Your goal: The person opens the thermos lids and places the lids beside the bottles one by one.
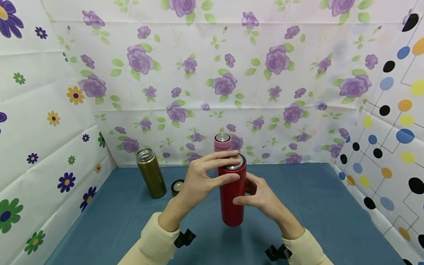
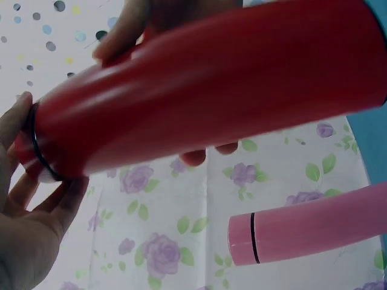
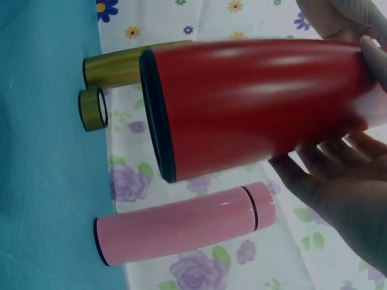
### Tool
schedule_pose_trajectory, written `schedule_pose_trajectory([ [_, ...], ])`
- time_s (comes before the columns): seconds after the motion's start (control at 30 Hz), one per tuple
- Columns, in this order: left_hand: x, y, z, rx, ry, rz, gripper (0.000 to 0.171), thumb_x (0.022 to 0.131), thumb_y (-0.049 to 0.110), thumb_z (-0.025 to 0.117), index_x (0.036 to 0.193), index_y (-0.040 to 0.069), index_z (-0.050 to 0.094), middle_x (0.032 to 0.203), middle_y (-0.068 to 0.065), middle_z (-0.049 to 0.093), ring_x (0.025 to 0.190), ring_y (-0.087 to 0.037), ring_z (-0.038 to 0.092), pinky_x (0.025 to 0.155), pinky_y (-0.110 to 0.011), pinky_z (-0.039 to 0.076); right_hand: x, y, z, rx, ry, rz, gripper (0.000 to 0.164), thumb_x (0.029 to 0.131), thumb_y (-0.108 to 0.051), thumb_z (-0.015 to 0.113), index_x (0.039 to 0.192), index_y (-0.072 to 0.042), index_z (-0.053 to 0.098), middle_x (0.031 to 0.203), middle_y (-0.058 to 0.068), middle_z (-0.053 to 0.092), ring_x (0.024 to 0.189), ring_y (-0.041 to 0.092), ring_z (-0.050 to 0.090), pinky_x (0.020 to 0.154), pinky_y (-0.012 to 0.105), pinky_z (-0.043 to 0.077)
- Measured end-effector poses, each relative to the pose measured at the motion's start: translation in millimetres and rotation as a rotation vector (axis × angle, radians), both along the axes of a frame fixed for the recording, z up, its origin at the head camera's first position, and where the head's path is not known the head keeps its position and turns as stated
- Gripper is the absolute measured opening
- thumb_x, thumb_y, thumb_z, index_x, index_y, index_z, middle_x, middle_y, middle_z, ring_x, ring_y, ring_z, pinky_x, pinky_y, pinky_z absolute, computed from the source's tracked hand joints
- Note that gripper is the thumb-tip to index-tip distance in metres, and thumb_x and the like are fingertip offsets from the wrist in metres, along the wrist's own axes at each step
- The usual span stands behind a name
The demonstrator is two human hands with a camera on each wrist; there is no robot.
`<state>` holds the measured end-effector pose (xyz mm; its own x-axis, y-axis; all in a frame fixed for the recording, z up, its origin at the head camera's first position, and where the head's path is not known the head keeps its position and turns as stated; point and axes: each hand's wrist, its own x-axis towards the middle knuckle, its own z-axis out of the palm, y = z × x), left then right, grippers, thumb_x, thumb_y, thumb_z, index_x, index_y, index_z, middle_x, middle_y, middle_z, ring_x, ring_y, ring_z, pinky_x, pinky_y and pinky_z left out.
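A red thermos [image 1: 232, 209] stands upright between both hands, its base close over the blue tabletop. My left hand [image 1: 207, 175] grips its lid [image 2: 27, 145] from the left, fingers across the steel top and thumb at the near side. On the right, my right hand [image 1: 263, 197] holds the body around its middle, thumb in front and the other fingers behind. In the left wrist view a dark ring marks the joint of lid and body. Behind the red thermos is a pink thermos [image 3: 181, 226], its lid on; the red one partly hides it in the head view.
At the back left an olive-gold thermos [image 1: 152, 176] stands with its mouth uncovered. Its small matching lid [image 1: 177, 186] lies to its right, partly behind the left wrist. A blue cloth [image 1: 298, 221] covers the table, and patterned sheets [image 1: 251, 92] enclose the back and sides.
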<state>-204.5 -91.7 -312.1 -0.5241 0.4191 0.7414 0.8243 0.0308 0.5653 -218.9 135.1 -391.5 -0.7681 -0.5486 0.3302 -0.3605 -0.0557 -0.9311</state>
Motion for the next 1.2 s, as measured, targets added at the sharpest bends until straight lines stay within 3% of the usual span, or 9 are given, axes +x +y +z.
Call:
schedule_pose_trajectory([
  [0.07, 0.1, 1.1, 0.3, -0.018, 0.012, 0.021, 0.039, 0.088, 0.002, 0.082, 0.126, 0.006, 0.076, 0.143, -0.006, 0.063, 0.133, -0.022, 0.058, 0.106, -0.041, 0.053, -0.5, 0.9, 0.1, 0.002, 0.010, -0.012, 0.063, 0.095, -0.020, 0.075, 0.152, -0.010, 0.051, 0.137, 0.015, 0.064, 0.119, 0.037, 0.066, 0.096, 0.043, 0.058],
  [0.13, -0.8, -1.2, 1.9, -0.047, -0.011, -0.007, 0.039, 0.091, 0.004, 0.080, 0.129, 0.007, 0.074, 0.145, -0.005, 0.062, 0.135, -0.021, 0.056, 0.106, -0.041, 0.052, -1.2, 2.5, 0.1, -0.002, 0.005, -0.001, 0.062, 0.095, -0.019, 0.075, 0.151, -0.009, 0.051, 0.137, 0.015, 0.064, 0.119, 0.036, 0.066, 0.096, 0.043, 0.058],
  [0.33, -8.3, -13.8, 8.8, -0.094, -0.158, -0.247, 0.039, 0.101, 0.018, 0.071, 0.137, 0.003, 0.067, 0.152, -0.007, 0.056, 0.143, -0.026, 0.048, 0.112, -0.047, 0.046, -2.4, 6.7, 1.3, -0.048, -0.040, 0.111, 0.059, 0.095, -0.016, 0.073, 0.148, -0.004, 0.052, 0.135, 0.018, 0.063, 0.118, 0.037, 0.065, 0.094, 0.049, 0.059],
  [0.4, -9.7, -14.0, 8.8, -0.087, -0.168, -0.282, 0.039, 0.102, 0.019, 0.070, 0.136, 0.001, 0.067, 0.152, -0.009, 0.056, 0.143, -0.028, 0.048, 0.113, -0.048, 0.046, -2.9, 7.2, 1.4, -0.057, -0.036, 0.134, 0.058, 0.095, -0.016, 0.072, 0.148, -0.003, 0.052, 0.135, 0.018, 0.063, 0.117, 0.036, 0.065, 0.093, 0.050, 0.059],
  [0.57, -9.2, -10.9, 6.9, -0.058, -0.132, -0.252, 0.037, 0.100, 0.015, 0.072, 0.133, -0.001, 0.069, 0.148, -0.013, 0.059, 0.140, -0.028, 0.052, 0.110, -0.046, 0.048, -3.8, 7.2, 0.3, -0.058, -0.023, 0.128, 0.058, 0.095, -0.016, 0.072, 0.148, -0.003, 0.051, 0.134, 0.017, 0.064, 0.117, 0.036, 0.066, 0.092, 0.050, 0.059],
  [0.8, -4.6, -1.9, 3.8, -0.008, -0.042, -0.075, 0.038, 0.090, -0.002, 0.078, 0.127, 0.002, 0.074, 0.144, -0.009, 0.063, 0.134, -0.024, 0.057, 0.106, -0.042, 0.052, -4.1, 6.2, -0.9, -0.028, -0.004, 0.042, 0.059, 0.096, -0.017, 0.073, 0.150, -0.006, 0.051, 0.136, 0.017, 0.063, 0.119, 0.037, 0.065, 0.093, 0.047, 0.059],
  [0.93, -2.6, 0.6, 3.5, -0.022, -0.009, -0.013, 0.039, 0.089, 0.000, 0.080, 0.127, 0.005, 0.075, 0.144, -0.007, 0.063, 0.134, -0.023, 0.057, 0.106, -0.041, 0.052, -3.3, 6.2, -0.8, 0.000, 0.020, -0.008, 0.059, 0.095, -0.017, 0.074, 0.149, -0.008, 0.052, 0.134, 0.016, 0.065, 0.116, 0.036, 0.066, 0.093, 0.045, 0.059],
  [1.03, -4.1, -3.3, 6.1, -0.058, -0.037, -0.070, 0.037, 0.094, 0.008, 0.078, 0.131, 0.005, 0.072, 0.146, -0.006, 0.061, 0.136, -0.023, 0.054, 0.107, -0.042, 0.052, -3.7, 6.9, -0.4, -0.014, 0.016, 0.016, 0.059, 0.095, -0.016, 0.074, 0.149, -0.005, 0.052, 0.134, 0.017, 0.065, 0.116, 0.037, 0.067, 0.093, 0.046, 0.059],
  [1.2, -9.4, -11.6, 9.8, -0.089, -0.148, -0.244, 0.039, 0.100, 0.018, 0.073, 0.135, 0.002, 0.068, 0.150, -0.008, 0.057, 0.142, -0.026, 0.048, 0.110, -0.046, 0.049, -4.3, 9.6, -0.2, -0.061, -0.012, 0.120, 0.056, 0.095, -0.013, 0.072, 0.147, -0.001, 0.053, 0.134, 0.018, 0.064, 0.115, 0.036, 0.067, 0.092, 0.049, 0.059],
])
